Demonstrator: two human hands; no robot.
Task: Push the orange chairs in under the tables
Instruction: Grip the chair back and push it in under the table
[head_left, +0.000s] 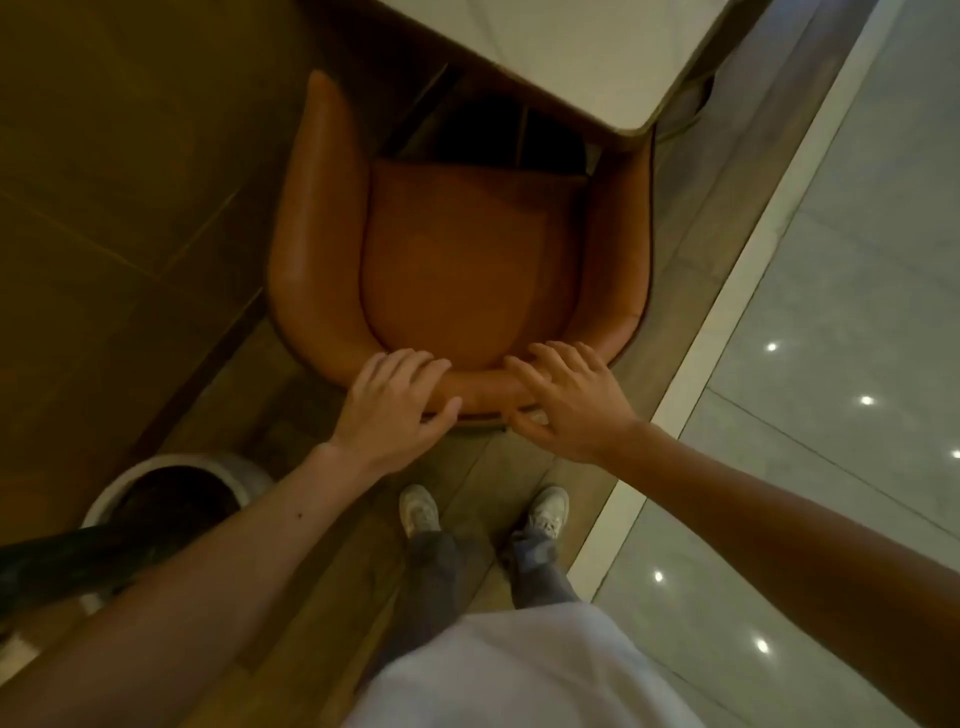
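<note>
An orange leather chair (457, 260) with a curved backrest stands right below me, its open front facing a white table (587, 57) at the top. The table's near corner overlaps the chair's right arm. My left hand (395, 405) wraps over the backrest's top edge, fingers forward and thumb behind. My right hand (566, 400) holds the same edge a little to the right, fingers spread over it. Dark floor under the table shows beyond the seat's front.
A white round planter (244, 467) with a dark plant stands at the lower left, close to my left forearm. A wooden wall panel runs along the left. On the right, a pale strip borders glossy grey tiles (841, 312). My shoes stand just behind the chair.
</note>
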